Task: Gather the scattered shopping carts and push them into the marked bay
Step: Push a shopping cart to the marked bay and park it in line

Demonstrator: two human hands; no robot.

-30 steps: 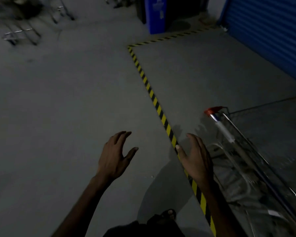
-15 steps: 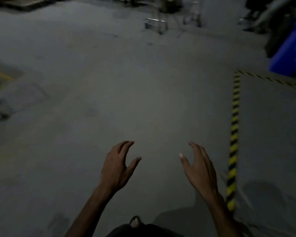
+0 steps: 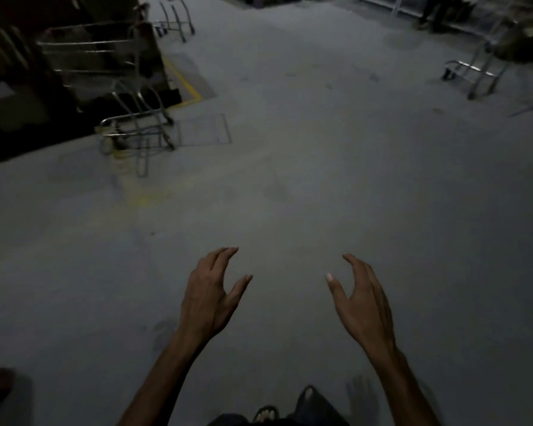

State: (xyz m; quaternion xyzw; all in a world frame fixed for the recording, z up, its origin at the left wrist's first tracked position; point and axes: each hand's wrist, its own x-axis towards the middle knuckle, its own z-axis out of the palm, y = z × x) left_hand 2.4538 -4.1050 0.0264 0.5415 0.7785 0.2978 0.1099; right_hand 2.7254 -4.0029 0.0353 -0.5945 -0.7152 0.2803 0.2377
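Head view: bare chrome-wire cart far left; both hands empty.

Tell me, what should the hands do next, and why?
Probably walk to the cart at the far left and take hold of it. Both the left hand and the right hand are open and hold nothing, and bare floor lies between them and that cart. Another cart stands at the far right.
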